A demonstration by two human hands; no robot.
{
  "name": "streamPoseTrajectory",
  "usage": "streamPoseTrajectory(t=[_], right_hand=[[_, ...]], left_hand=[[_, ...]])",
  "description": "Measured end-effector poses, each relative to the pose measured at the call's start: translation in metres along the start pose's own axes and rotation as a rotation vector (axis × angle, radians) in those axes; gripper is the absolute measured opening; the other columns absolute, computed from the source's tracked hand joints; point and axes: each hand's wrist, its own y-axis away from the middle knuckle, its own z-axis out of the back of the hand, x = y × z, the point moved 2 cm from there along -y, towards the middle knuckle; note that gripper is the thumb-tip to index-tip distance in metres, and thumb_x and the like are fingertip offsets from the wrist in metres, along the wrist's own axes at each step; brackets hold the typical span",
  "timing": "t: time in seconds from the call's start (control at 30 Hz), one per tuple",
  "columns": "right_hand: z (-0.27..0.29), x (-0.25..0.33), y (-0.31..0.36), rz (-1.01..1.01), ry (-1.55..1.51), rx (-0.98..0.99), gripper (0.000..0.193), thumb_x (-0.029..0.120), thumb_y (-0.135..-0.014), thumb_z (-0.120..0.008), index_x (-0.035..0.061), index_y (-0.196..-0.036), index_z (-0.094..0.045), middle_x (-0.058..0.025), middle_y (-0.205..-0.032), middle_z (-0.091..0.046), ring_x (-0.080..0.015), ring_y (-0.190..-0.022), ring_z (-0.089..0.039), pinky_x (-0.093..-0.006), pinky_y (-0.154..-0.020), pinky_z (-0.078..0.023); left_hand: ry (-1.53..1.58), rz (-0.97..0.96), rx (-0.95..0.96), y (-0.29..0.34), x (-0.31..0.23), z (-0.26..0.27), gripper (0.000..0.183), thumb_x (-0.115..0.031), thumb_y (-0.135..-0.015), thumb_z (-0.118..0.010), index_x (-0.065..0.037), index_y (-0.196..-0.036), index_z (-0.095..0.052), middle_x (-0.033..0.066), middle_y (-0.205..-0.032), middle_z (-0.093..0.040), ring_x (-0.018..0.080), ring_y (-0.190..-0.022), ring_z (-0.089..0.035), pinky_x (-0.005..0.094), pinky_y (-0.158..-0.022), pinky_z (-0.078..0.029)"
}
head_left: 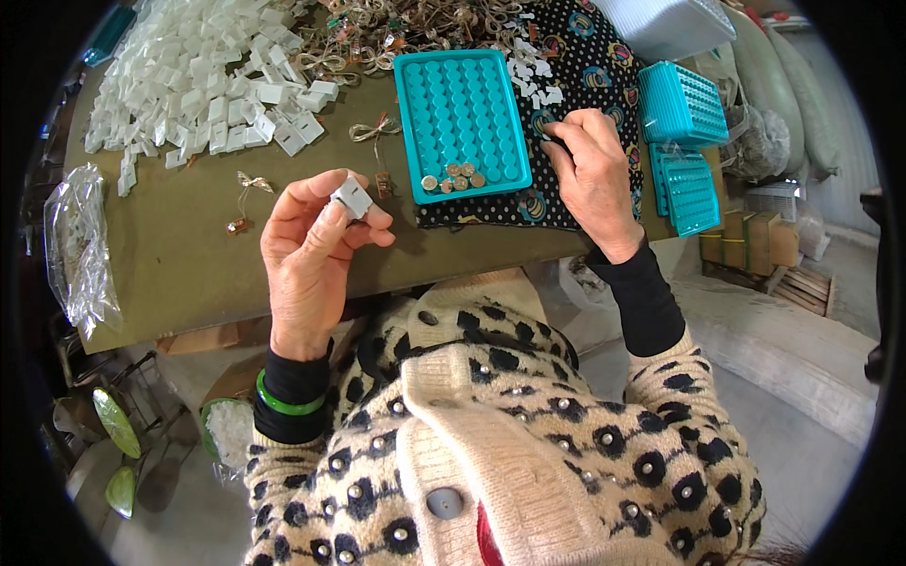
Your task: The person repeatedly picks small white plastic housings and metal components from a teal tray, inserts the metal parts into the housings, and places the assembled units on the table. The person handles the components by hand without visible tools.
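My left hand (311,250) is raised over the olive table (189,255) and pinches a small white plastic box (353,198) between thumb and fingertips. My right hand (590,174) rests palm down on the black patterned cloth (576,57), fingers curled beside the right edge of a teal dimpled tray (462,108). Several small round metal pieces (453,177) lie at the tray's near edge. Whether the right fingers pinch anything is hidden.
A big heap of white plastic boxes (208,85) fills the far left. Tangled wire ornaments (396,33) lie at the back, two loose ones (247,193) nearer. More teal trays (681,104) stand right; a clear plastic bag (80,245) hangs left.
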Motion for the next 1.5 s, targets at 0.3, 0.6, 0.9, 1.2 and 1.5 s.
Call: streamPoseTrajectory(t=[0.3, 0.6, 0.9, 1.2, 1.5], right_hand=[[0.009, 0.011, -0.011, -0.190, -0.262, -0.078, 0.006, -0.003, -0.084, -0.067, 0.0002, -0.090, -0.066, -0.0076, -0.082, -0.067, -0.0173, -0.069, -0.064, -0.0282, -0.062, -0.049], [0.015, 0.110, -0.026, 0.008, -0.857, 0.030, 0.008, -0.004, -0.088, -0.064, 0.0001, -0.093, -0.059, -0.0098, -0.092, -0.063, -0.0176, -0.081, -0.061, -0.0276, -0.074, -0.049], [-0.013, 0.137, -0.037, 0.046, -0.875, 0.021, 0.009, -0.001, -0.089, -0.064, 0.0021, -0.094, -0.057, -0.0100, -0.093, -0.059, -0.0214, -0.081, -0.058, -0.0301, -0.074, -0.048], [-0.021, 0.139, -0.037, 0.092, -0.812, 0.064, 0.011, -0.005, -0.086, -0.063, 0.0016, -0.093, -0.057, -0.0106, -0.091, -0.058, -0.0220, -0.076, -0.058, -0.0292, -0.068, -0.048], [-0.022, 0.143, -0.043, 0.136, -0.793, 0.057, 0.015, -0.009, -0.079, -0.063, 0.0018, -0.089, -0.058, -0.0124, -0.090, -0.059, -0.0252, -0.076, -0.060, -0.0309, -0.064, -0.049]], left_hand=[[0.012, 0.064, -0.041, 0.000, -0.008, 0.003, 0.024, -0.007, -0.093, -0.065, 0.001, -0.115, -0.061, 0.0186, -0.108, -0.068, 0.0279, -0.087, -0.072, 0.0382, -0.072, -0.063], [0.156, 0.069, -0.011, 0.005, -0.012, -0.012, 0.023, -0.004, -0.089, -0.069, 0.001, -0.112, -0.064, 0.0158, -0.100, -0.071, 0.0293, -0.100, -0.069, 0.0415, -0.094, -0.055], [0.281, 0.098, 0.036, 0.015, -0.018, -0.012, 0.024, -0.005, -0.091, -0.067, 0.001, -0.114, -0.062, 0.0130, -0.107, -0.067, 0.0255, -0.103, -0.067, 0.0453, -0.093, -0.057], [0.392, 0.170, 0.013, 0.015, -0.012, -0.007, 0.022, -0.005, -0.092, -0.067, 0.000, -0.113, -0.064, 0.0078, -0.105, -0.067, 0.0189, -0.097, -0.067, 0.0396, -0.089, -0.058], [0.322, 0.166, 0.000, 0.016, -0.016, -0.004, 0.020, -0.007, -0.092, -0.067, -0.001, -0.112, -0.066, 0.0072, -0.103, -0.069, 0.0168, -0.093, -0.067, 0.0358, -0.087, -0.057]])
